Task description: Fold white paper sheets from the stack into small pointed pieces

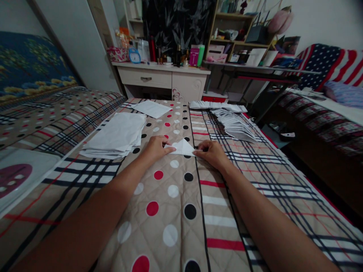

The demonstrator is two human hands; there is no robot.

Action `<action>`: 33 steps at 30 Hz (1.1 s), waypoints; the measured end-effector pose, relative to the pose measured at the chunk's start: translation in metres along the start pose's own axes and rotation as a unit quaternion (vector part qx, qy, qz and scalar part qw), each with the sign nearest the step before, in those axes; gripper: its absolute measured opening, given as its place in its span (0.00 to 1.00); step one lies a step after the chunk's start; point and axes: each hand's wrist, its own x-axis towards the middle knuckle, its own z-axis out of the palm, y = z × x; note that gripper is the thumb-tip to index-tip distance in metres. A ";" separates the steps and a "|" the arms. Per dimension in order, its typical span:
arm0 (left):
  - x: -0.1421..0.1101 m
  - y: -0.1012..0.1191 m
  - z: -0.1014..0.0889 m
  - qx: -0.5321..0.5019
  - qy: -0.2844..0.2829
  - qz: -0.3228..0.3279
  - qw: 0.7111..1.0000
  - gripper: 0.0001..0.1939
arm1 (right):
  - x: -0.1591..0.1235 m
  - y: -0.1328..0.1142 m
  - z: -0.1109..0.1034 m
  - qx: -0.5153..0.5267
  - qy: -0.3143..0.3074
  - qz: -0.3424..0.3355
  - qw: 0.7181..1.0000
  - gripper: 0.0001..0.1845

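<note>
A small sheet of white paper (183, 146), folded into a triangle, lies low over the dotted bedspread between my hands. My left hand (159, 147) pinches its left corner between thumb and fingers. At the opposite corner, my right hand (210, 152) is closed the same way on the paper's edge. To the left of them is a thick stack of white paper sheets (116, 132), with a single loose sheet (151, 108) beyond it. On the right side lies a fanned pile of folded white papers (234, 124), and behind that a long white paper bundle (217, 106).
The quilted bedspread (159, 196) covers the surface under my arms. A white dresser (187, 84) crowded with bottles and boxes stands past the far edge. At left lies a clear-and-pink plastic package (17, 177). A folding table (263, 69) is at the right.
</note>
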 end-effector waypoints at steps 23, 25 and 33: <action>-0.012 0.012 -0.011 0.117 -0.031 -0.070 0.990 0.15 | -0.002 0.006 -0.002 -0.015 0.000 0.012 1.000 0.12; -0.009 0.014 -0.014 0.126 -0.048 -0.085 0.987 0.15 | -0.002 0.005 -0.002 -0.014 0.000 0.020 1.000 0.12; -0.007 0.005 -0.014 0.051 -0.075 -0.089 0.992 0.17 | -0.005 -0.005 -0.003 -0.039 -0.013 0.038 0.998 0.15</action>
